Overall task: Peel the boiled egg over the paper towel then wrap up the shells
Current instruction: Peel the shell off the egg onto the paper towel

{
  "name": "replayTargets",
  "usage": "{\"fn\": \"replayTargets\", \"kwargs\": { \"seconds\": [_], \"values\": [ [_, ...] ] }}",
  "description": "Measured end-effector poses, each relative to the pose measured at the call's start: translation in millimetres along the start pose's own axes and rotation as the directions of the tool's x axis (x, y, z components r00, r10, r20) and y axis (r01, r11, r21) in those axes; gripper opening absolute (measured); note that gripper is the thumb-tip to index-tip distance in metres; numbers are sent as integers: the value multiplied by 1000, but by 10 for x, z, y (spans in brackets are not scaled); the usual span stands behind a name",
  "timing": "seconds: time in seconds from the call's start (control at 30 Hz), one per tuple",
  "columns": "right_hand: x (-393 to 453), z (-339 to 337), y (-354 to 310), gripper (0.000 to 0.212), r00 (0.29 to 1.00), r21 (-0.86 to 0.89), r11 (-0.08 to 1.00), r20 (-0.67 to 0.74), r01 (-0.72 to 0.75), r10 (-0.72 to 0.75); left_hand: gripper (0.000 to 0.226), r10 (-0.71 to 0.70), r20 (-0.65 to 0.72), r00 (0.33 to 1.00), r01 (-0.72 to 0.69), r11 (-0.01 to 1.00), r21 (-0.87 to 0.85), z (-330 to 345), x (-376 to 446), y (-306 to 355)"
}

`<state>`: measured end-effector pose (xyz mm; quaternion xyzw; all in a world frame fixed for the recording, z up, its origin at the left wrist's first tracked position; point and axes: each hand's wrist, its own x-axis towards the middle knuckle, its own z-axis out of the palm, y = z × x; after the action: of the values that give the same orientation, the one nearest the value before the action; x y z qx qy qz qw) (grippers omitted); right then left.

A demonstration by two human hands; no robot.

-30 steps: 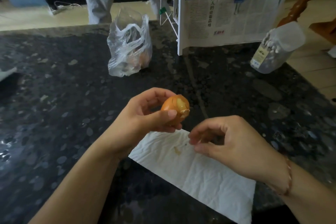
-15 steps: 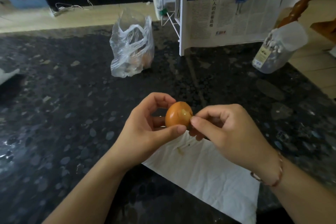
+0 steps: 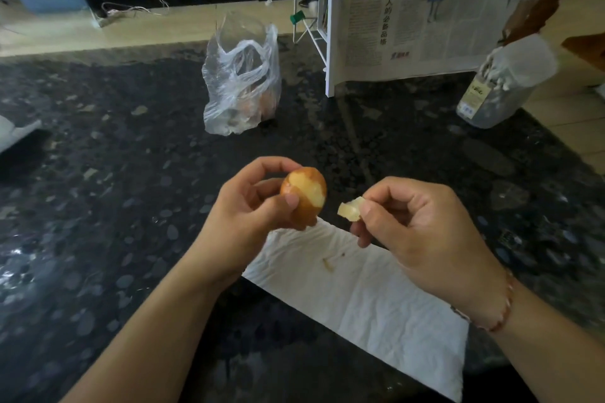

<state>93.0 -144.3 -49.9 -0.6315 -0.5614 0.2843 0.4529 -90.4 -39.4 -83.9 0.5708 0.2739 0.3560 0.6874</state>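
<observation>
My left hand [image 3: 248, 206] grips a brown boiled egg [image 3: 304, 196] above the far end of a white paper towel [image 3: 370, 301]. A pale band of bared egg runs across the egg's top and right side. My right hand [image 3: 422, 232] is just to the right of the egg and pinches a pale piece of shell [image 3: 349, 210] between thumb and forefinger. A small brown bit of shell [image 3: 328, 264] and a speck lie on the towel under the hands.
The dark speckled stone counter [image 3: 114, 193] carries a clear plastic bag [image 3: 244, 82] at the back, a white rack with newspaper [image 3: 402, 33] behind the hands, and a plastic jar [image 3: 501, 85] at the right near the counter's edge.
My right hand has pulled a piece of shell off the egg and drawn away to the right. More pale egg shows than before.
</observation>
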Motion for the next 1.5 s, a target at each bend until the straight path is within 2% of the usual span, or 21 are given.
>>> {"fn": "replayTargets", "kwargs": {
  "seconds": [0.07, 0.13, 0.23, 0.3, 0.4, 0.47, 0.53, 0.6, 0.67, 0.7, 0.87, 1.17, 1.33, 1.5],
  "values": [
    [-16, -32, -15, 15, 999, -75, 997, 51, 18, -15, 34, 0, -1, 1000, 0, 1000, -15, -49, 12, 7],
    [-38, -56, -32, 21, 981, -236, 969, 192, 74, -28, 32, -2, 14, 1000, 3, 1000, -27, -56, 18, 14],
    [-64, -37, -33, 29, 921, -601, 769, 387, 219, 39, 32, -20, 35, 999, 21, 999, -35, -14, 24, -5],
    [-75, -13, -21, 32, 910, -664, 703, 411, 254, 60, 36, -37, 51, 998, 39, 999, -30, 9, 22, -21],
    [-78, 4, -10, 33, 924, -651, 718, 382, 248, 27, 38, -57, 66, 996, 60, 998, -34, 31, 8, -28],
    [-57, -44, -1, 32, 963, -611, 768, 267, 189, -25, 28, -67, 60, 996, 70, 996, -53, 52, -4, -24],
    [-26, -98, 40, 26, 989, -470, 871, 101, 142, -106, 22, -75, 61, 995, 78, 996, -53, 86, -15, -23],
    [-16, -101, 25, 21, 992, -231, 967, -48, 104, -118, 21, -80, 67, 995, 82, 996, -34, 112, -23, -32],
    [-26, -52, -8, 30, 993, -72, 995, -86, 69, -75, 20, -76, 95, 993, 77, 997, -9, 117, -26, -51],
    [-34, -21, -20, 32, 994, -60, 996, -81, 69, -73, 22, -69, 114, 991, 69, 998, 5, 117, -29, -64],
    [-44, 24, -14, 26, 986, -185, 977, -106, 109, -130, 36, 6, 131, 991, -18, 996, 91, 131, -42, -71],
    [-46, 8, 55, 30, 953, -453, 859, -63, 238, -298, 40, 69, 136, 988, -97, 973, 211, 143, -60, -59],
    [-35, 22, 76, 24, 954, -472, 851, -63, 230, -292, 40, 58, 157, 986, -97, 962, 256, 132, -59, -64],
    [-17, 16, 48, 16, 973, -303, 940, -118, 155, -199, 39, 46, 139, 989, -79, 967, 243, 123, -51, -69]
  ]
}}
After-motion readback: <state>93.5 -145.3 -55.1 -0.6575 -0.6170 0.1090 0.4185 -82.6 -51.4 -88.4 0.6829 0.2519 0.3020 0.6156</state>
